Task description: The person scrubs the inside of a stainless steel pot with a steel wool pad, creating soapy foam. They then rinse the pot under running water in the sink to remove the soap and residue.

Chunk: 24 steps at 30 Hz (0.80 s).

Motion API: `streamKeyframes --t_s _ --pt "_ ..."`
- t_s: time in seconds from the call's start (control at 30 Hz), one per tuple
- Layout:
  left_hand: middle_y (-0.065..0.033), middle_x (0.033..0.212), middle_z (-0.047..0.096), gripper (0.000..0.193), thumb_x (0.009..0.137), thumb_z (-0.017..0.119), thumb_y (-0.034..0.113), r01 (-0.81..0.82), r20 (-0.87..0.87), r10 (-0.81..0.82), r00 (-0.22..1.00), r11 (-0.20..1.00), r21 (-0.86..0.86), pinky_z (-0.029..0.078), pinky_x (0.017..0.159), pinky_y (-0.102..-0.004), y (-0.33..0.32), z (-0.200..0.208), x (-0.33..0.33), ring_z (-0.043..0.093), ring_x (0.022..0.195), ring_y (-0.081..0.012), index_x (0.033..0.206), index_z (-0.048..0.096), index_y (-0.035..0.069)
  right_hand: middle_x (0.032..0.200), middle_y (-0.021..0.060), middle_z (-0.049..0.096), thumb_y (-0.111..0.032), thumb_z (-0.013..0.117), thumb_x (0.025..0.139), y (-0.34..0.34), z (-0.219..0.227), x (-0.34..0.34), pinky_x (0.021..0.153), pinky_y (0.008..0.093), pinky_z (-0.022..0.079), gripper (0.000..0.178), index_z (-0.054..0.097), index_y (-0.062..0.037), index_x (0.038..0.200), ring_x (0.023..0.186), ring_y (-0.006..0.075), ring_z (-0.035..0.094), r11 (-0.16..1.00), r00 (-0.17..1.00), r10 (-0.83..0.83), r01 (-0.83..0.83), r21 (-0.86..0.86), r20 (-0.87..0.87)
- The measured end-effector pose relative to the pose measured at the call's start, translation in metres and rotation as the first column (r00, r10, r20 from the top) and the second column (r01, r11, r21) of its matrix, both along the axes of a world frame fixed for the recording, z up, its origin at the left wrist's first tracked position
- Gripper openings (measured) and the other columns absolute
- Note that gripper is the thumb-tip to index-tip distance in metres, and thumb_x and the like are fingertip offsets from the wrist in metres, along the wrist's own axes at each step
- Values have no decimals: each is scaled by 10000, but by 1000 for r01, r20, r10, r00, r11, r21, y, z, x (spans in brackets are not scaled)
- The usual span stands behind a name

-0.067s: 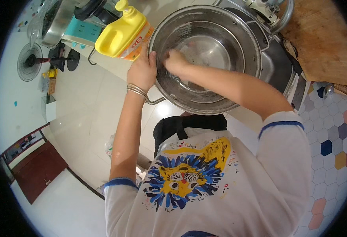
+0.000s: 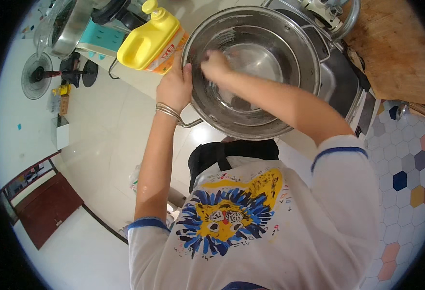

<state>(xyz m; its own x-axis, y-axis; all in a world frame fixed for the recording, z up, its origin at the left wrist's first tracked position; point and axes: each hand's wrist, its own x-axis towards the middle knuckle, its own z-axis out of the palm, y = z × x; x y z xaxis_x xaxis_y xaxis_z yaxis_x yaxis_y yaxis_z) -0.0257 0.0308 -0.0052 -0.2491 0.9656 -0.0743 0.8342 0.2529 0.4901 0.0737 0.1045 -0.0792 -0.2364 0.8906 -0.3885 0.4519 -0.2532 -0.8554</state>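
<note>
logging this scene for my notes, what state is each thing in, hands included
Metal pot: uncovered, whitish streaks on its inner wall
Left hand: closed on the pot's rim
Right hand: curled inside the pot; whether it holds anything is unclear
Yellow jug: pump fitted on top
Bangles: worn on left wrist
Fan: running or off, cannot tell

We grip a steel pot (image 2: 307, 72) at its rim, left hand (image 2: 174, 91); right hand (image 2: 216, 66) inside, curled, blurred. Yellow pump bottle (image 2: 147, 42) nearby.

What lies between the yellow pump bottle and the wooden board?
Going right from the bottle: the metal pot, with the right hand inside it, then part of the sink, as the head view shows.
</note>
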Motion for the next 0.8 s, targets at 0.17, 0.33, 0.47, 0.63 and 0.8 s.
streamKeyframes --t_s 0.17,0.33,0.47,0.63,0.8 --pt "-299 791 583 538 852 457 175 53 141 -66 988 994 95 457 695 -469 -2 -5 -3 583 763 -428 1339 271 41 853 173 642 -104 597 694 -4 -3 -1 765 354 466 159 633 -15 821 841 293 618 979 979 -190 184 -88 -72" --pt "-299 846 575 677 743 498 82 221 207 -267 941 951 218 450 751 -416 -4 -21 -19 589 830 -404 1344 200 -19 867 146 644 -83 614 681 6 -18 -12 767 343 462 215 639 -9 881 831 237 612 975 978 -207 207 75 -7" --pt "-292 977 558 709 706 497 59 167 450 -176 876 984 61 412 860 -368 -1 -21 -22 560 958 -369 1341 198 -34 858 148 648 -78 631 680 29 -10 -4 723 337 469 180 655 -5 843 777 247 612 963 957 -266 258 -79 -115" --pt "-270 1048 544 698 699 503 57 175 521 -167 837 984 36 383 910 -347 -3 -14 -22 528 1032 -350 1338 231 -12 794 118 653 -68 653 662 14 -9 -6 688 317 474 163 661 -24 818 731 226 617 980 981 -194 195 37 -12" --pt "-254 1064 548 697 691 516 59 183 525 -185 831 981 57 378 919 -347 0 -17 -23 524 1045 -350 1336 255 12 793 127 648 -69 648 674 23 -12 0 690 315 469 139 649 -16 803 740 199 605 967 962 -234 215 -136 -140"
